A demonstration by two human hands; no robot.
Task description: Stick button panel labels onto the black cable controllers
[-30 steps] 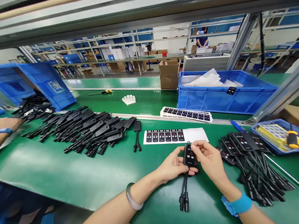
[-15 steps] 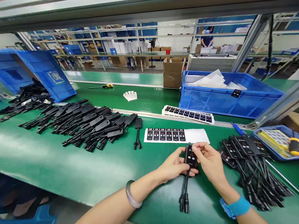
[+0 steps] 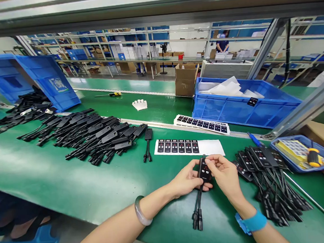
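My left hand [image 3: 186,179] is closed around a small black controller [image 3: 204,172] with two short cables [image 3: 198,209] hanging toward me. A black label with red marks and round buttons covers its face. At its upper right edge, the thumb and fingers of my right hand [image 3: 224,171] press together on it. Just beyond lies a white label sheet [image 3: 209,147] with several black labels on its left part. One controller [image 3: 148,134] lies alone left of the sheet. To the right are piled labelled controllers [image 3: 260,156]; a large heap of controllers [image 3: 95,133] without visible labels spreads left.
More label sheets [image 3: 227,130] lie before a blue crate [image 3: 234,109] holding white paper. A blue tray [image 3: 290,167], a metal rod [image 3: 313,199] and a blue pen [image 3: 254,139] sit right. A white glove [image 3: 139,105] and screwdriver [image 3: 115,94] lie behind the rail. A person [image 3: 222,45] stands far back.
The whole view has shifted slightly. Both hands keep hold of the same controller, with hardly any change in the fingers.
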